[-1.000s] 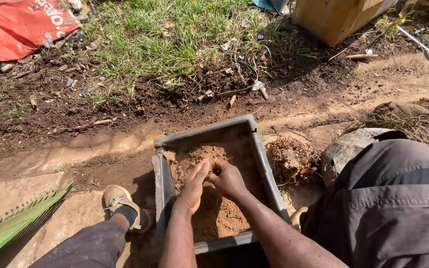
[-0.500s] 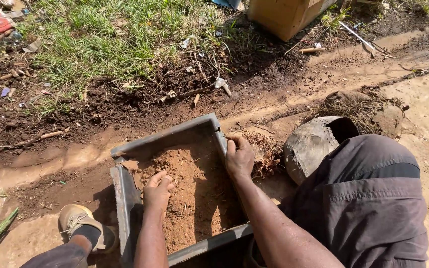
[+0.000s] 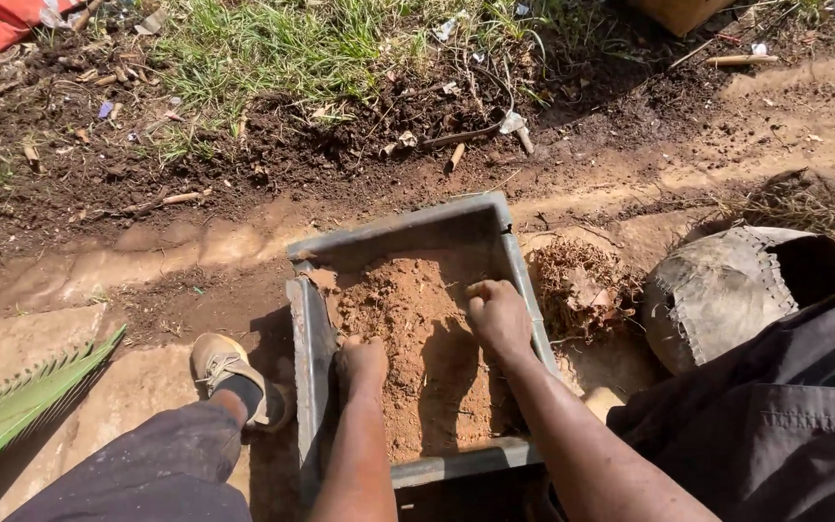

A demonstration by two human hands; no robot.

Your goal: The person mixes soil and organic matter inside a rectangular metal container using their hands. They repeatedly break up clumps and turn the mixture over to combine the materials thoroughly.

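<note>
The left hand (image 3: 363, 360) is curled shut on reddish soil (image 3: 417, 338); the right hand (image 3: 500, 314) presses loosely closed knuckles into it; both work inside the grey tray (image 3: 408, 227), beside a shoe (image 3: 229, 372) and a worn sack (image 3: 727, 290); hard pressing near the rim could likely tip soil out.

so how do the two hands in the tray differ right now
The left hand sits nearer the person, by the tray's left wall; the right hand reaches further in, beside the right wall. The left hand looks bunched into the soil; the right hand's knuckles show more plainly, fingers curled down. Both are bare and press into the reddish-brown soil in the grey tray.
</note>
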